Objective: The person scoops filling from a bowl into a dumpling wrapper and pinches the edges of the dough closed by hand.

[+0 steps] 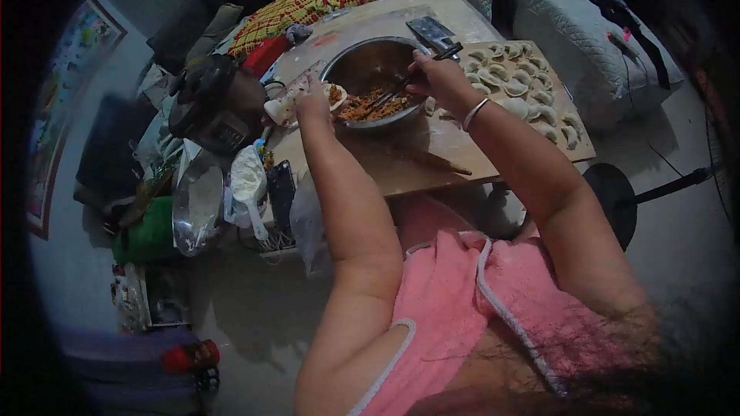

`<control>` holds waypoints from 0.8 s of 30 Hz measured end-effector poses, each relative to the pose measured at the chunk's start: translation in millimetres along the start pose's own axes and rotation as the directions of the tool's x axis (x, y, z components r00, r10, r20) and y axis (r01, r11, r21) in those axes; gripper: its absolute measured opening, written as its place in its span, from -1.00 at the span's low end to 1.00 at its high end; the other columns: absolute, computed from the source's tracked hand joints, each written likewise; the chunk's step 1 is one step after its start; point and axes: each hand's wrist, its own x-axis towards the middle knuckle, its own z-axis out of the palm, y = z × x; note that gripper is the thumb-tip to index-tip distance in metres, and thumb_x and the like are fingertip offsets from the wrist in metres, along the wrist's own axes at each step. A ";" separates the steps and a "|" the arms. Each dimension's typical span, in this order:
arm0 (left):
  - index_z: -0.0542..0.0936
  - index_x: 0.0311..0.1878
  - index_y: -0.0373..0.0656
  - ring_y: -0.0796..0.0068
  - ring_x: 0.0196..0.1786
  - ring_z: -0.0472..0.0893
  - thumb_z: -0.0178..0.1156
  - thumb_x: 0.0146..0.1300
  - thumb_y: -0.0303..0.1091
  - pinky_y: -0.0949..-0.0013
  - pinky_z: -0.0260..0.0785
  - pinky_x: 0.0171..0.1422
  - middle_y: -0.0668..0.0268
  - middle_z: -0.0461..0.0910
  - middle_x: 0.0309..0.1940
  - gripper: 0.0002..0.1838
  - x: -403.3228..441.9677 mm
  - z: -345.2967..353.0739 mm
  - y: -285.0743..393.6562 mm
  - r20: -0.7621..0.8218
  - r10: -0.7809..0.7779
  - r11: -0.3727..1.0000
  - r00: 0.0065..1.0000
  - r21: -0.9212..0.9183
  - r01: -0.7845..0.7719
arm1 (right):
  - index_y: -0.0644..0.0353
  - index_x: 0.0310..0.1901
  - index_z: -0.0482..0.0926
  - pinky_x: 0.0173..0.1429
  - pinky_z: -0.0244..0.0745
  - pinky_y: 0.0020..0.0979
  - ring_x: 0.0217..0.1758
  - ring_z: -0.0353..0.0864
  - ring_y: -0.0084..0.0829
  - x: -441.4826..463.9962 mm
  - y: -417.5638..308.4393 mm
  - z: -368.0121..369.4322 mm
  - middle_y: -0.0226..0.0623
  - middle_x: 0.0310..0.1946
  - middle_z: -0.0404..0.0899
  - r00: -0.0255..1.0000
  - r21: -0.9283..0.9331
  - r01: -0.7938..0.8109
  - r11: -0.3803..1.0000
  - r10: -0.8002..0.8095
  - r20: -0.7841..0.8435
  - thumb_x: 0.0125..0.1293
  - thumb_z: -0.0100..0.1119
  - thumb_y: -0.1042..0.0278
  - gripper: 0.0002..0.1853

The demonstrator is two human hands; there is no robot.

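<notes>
at the far left we see a shiny oval steel basin (199, 204) with pale powder in it, and next to it a white plastic scoop (248, 181) heaped with white powder. behind these stands a dark, rounded cooker with a panel of buttons (220, 112), near the edge of the pale wooden tabletop (455, 11). just left of our left hand (312, 106) is a pale, pink-speckled thing (285, 105) that we cannot identify.

our left hand is partly curled, supporting a round white dough wrapper (341, 102) with orange-brown filling on it, at the left rim of a wide, round steel pot (356, 60). inside the pot lies more of the same chopped filling, and the tips of a pair of slim dark chopsticks (395, 90) reach down into it. a slender, tapered wooden rolling pin (441, 161) lies in front of the pot.

our right hand (435, 77), with a pale bangle (475, 114) at the wrist, is closed around the chopsticks above the pot's right side. to its right, many white, crescent-shaped dumplings (518, 86) rest in loose rows on a pale wooden board (501, 156).
</notes>
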 end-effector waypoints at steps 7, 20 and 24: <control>0.64 -0.18 -0.23 0.34 -0.56 0.49 -0.10 0.27 0.16 0.33 0.31 -0.48 0.15 0.59 -0.42 -0.41 -41.7 -9.6 29.3 0.028 -0.093 0.995 0.995 -0.039 0.095 | 0.36 -0.29 0.47 -0.31 0.62 -0.43 -0.38 0.59 -0.26 5.4 0.9 -5.6 -0.18 -0.36 0.47 0.999 0.116 -0.046 0.992 0.048 -0.018 0.32 0.07 0.08 -0.61; 0.54 -0.02 -0.27 0.39 -0.61 0.43 -0.07 0.28 0.11 0.33 0.23 -0.58 0.19 0.56 -0.39 -0.43 -28.6 13.4 13.6 -0.092 0.061 0.996 0.994 0.077 -0.054 | 0.31 -0.31 0.52 -0.33 0.63 -0.46 -0.37 0.53 -0.42 -15.5 -34.2 7.0 -0.27 -0.40 0.50 0.970 0.154 0.231 0.961 -0.216 -0.107 0.31 0.08 0.17 -0.70; 0.51 -0.01 -0.28 0.32 -0.43 0.51 -0.09 0.30 0.10 0.32 0.35 -0.43 0.16 0.57 -0.28 -0.43 -114.2 6.4 91.6 0.081 -0.275 0.955 0.958 0.135 0.262 | 0.33 -0.39 0.53 -0.35 0.58 -0.50 -0.47 0.56 -0.51 7.7 -10.8 8.4 -0.32 -0.49 0.53 0.669 -0.168 0.742 0.649 -0.734 0.121 0.32 0.08 0.27 -0.73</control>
